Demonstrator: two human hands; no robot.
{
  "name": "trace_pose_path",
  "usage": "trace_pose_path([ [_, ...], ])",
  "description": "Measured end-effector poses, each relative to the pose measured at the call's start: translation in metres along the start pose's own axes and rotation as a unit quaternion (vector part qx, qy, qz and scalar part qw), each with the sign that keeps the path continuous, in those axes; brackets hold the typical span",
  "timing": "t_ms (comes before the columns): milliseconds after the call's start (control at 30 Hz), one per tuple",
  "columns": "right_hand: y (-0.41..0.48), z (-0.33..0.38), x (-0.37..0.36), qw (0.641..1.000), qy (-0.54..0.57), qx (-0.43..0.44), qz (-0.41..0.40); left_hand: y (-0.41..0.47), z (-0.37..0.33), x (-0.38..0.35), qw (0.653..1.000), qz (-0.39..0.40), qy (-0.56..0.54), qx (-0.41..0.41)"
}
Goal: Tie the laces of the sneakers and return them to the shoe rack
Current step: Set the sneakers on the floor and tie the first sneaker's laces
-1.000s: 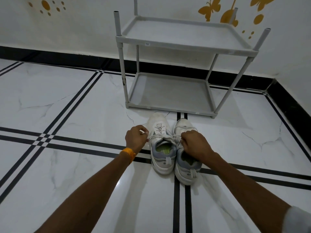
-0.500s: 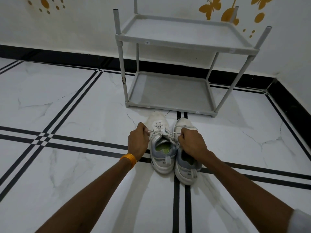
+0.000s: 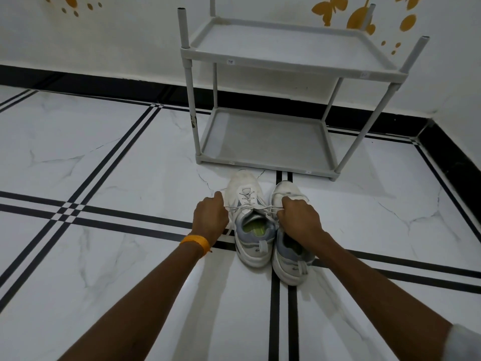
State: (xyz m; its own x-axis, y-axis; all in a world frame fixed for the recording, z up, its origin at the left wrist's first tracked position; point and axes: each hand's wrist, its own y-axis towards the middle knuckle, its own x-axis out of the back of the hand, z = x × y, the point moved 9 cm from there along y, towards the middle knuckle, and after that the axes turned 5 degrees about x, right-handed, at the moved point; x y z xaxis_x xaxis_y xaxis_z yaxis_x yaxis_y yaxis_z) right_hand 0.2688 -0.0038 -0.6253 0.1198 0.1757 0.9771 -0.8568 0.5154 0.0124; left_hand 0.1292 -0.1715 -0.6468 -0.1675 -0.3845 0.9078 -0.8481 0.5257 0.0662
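Two white and grey sneakers stand side by side on the floor, toes toward the rack. The left sneaker (image 3: 247,199) has its white laces (image 3: 251,210) pulled out to both sides across its tongue. My left hand (image 3: 211,217) is fisted on the lace end at the shoe's left side. My right hand (image 3: 299,217) grips the other lace end and rests over the right sneaker (image 3: 291,259), hiding its tongue. The grey two-shelf shoe rack (image 3: 265,166) stands just beyond the toes, both shelves bare.
White marble floor (image 3: 104,162) with black inlay stripes stretches to the left and in front. A white wall with a black skirting (image 3: 104,83) runs behind the rack, and a second wall closes the right side. An orange band circles my left wrist.
Both hands have stayed on the lace ends, drawing them out sideways over the left sneaker. My left hand has shifted a little forward beside the shoe. The sneakers have not moved.
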Motion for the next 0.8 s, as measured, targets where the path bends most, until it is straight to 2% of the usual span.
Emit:
trace_pose_path([
  [67, -0.002, 0.000, 0.003, 1.000, -0.010, 0.005, -0.010, 0.005, 0.024, -0.001, 0.976, 0.014, -0.162, 0.147],
  [133, -0.002, -0.001, 0.004, 1.000, -0.017, 0.008, -0.018, -0.001, 0.046, -0.007, 0.907, 0.028, -0.321, 0.271],
  [167, -0.004, -0.003, 0.003, 1.000, -0.020, 0.010, -0.019, -0.005, 0.053, -0.012, 0.874, 0.035, -0.372, 0.312],
  [233, -0.005, -0.004, 0.000, 0.999, -0.031, 0.018, -0.015, -0.011, 0.058, -0.017, 0.843, 0.037, -0.410, 0.346],
  [567, -0.009, -0.002, -0.006, 0.995, -0.086, 0.015, 0.038, -0.013, 0.063, -0.016, 0.853, 0.008, -0.391, 0.347],
  [667, -0.006, -0.011, -0.008, 0.994, 0.011, -0.033, 0.099, -0.016, 0.051, -0.011, 0.864, 0.023, -0.393, 0.314],
  [733, -0.004, -0.012, -0.004, 0.980, 0.112, -0.058, 0.154, -0.015, 0.040, -0.012, 0.861, 0.088, -0.415, 0.282],
  [800, -0.003, -0.009, 0.015, 0.968, 0.195, -0.083, 0.136, -0.014, 0.032, -0.009, 0.842, 0.157, -0.442, 0.268],
])
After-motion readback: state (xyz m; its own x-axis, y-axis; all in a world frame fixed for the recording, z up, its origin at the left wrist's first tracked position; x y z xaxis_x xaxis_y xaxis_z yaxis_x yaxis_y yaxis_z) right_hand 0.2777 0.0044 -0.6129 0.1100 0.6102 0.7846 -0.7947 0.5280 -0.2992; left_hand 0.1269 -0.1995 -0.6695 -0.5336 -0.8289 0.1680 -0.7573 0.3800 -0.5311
